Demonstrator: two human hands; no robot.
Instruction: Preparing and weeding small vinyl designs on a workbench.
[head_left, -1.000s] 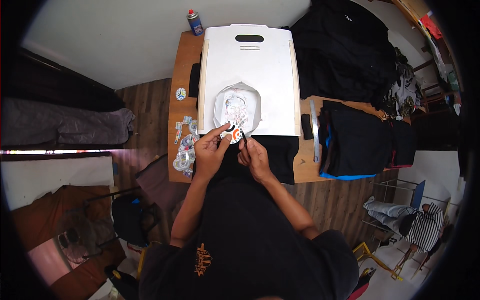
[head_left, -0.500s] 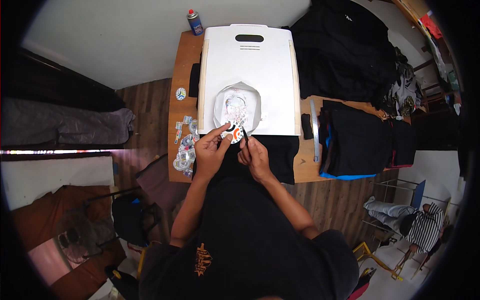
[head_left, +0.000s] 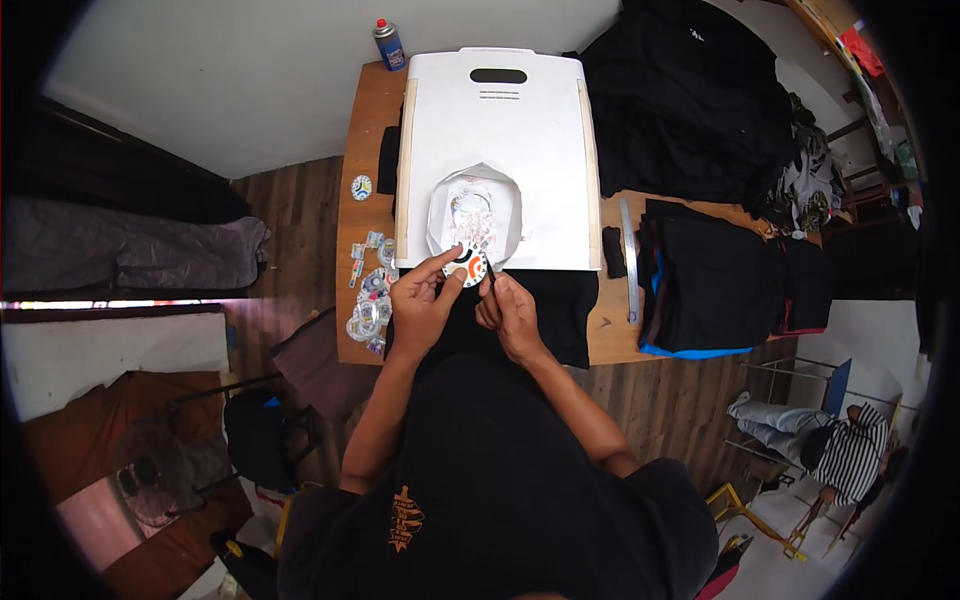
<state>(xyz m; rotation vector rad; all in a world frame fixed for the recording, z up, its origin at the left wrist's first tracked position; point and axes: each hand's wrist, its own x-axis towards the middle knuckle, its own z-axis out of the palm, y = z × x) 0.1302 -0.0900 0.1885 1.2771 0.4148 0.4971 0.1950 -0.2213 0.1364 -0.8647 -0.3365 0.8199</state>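
Observation:
My left hand (head_left: 420, 300) pinches a round, flat white disc (head_left: 474, 268) with black and orange curved marks, like a sticker or patch, by its left edge. In my right hand (head_left: 514, 312) is a slim dark tool (head_left: 489, 271), its tip against the disc's right edge; its exact kind is too small to make out. Both hands are just over the near rim of a many-sided white paper tray (head_left: 514, 222). Clear and printed scraps (head_left: 471, 208) lie inside that tray.
The tray sits on a white board (head_left: 500, 135) with a slot handle on a wooden table (head_left: 362, 120). Cut-out pieces (head_left: 368, 318) and a round disc (head_left: 361, 188) lie left. A spray can (head_left: 389, 46) stands behind; a metal ruler (head_left: 630, 262) and folded dark cloth (head_left: 715, 275) lie right.
The disc has shifted slightly right and turned a little in my left hand. The dark tool's tip has drawn back toward me along the disc's edge. My arms hold nearly the same place.

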